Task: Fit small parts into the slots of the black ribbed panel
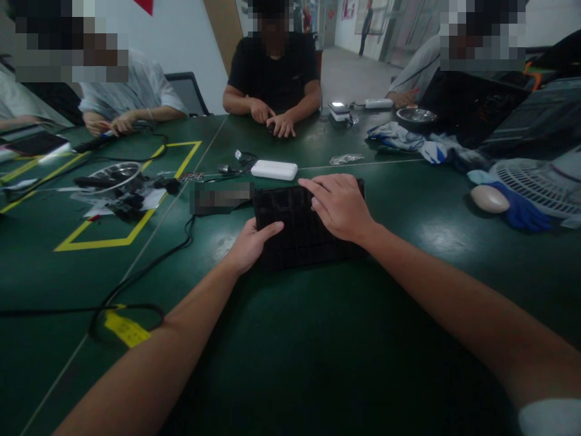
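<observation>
1. Here's the black case (304, 233), centre stage at the green table (290, 351), between both hands.
2. Left hand (251, 247) clamped on its left edge: thumb on top, the other fingers hidden.
3. Right hand (338, 206) lies palm down over the upper right part, fingers reaching left, slightly apart; can't tell whether the tips press.
4. Just beyond the case sits a white box (274, 170); on the left, a black cable (179, 246) curves across.
5. Opposite, a co-worker in black (276, 75), hands close together on the tabletop.
</observation>
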### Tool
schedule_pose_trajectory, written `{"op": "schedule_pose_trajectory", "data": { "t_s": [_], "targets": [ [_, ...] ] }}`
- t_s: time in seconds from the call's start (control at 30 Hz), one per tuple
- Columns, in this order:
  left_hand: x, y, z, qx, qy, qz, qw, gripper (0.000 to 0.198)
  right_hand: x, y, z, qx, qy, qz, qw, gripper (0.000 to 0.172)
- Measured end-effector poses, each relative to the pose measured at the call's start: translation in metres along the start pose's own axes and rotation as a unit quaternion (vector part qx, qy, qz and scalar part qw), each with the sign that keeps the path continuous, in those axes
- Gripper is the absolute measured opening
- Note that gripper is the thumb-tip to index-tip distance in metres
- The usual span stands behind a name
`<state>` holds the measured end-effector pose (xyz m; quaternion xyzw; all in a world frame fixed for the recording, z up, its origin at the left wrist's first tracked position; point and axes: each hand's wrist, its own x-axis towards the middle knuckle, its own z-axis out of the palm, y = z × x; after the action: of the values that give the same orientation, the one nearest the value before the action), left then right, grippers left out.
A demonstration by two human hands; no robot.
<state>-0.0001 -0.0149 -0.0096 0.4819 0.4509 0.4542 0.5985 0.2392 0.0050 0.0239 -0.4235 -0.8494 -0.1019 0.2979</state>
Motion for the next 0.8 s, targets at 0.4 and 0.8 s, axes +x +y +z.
{"op": "schedule_pose_trajectory", "data": {
  "t_s": [0.4, 0.8],
  "targets": [
    [-0.0012, 0.0002, 0.0008, 0.004, -0.005, 0.006, 1.000, 0.047, -0.0007, 0.0007, -0.0016, 0.003, -0.012, -0.002, 1.000, 0.057],
    [0.0002, 0.0005, 0.0008, 0.003, -0.004, 0.001, 1.000, 0.047, -0.0006, 0.0008, 0.0004, -0.005, -0.011, 0.002, 1.000, 0.053]
  ]
}}
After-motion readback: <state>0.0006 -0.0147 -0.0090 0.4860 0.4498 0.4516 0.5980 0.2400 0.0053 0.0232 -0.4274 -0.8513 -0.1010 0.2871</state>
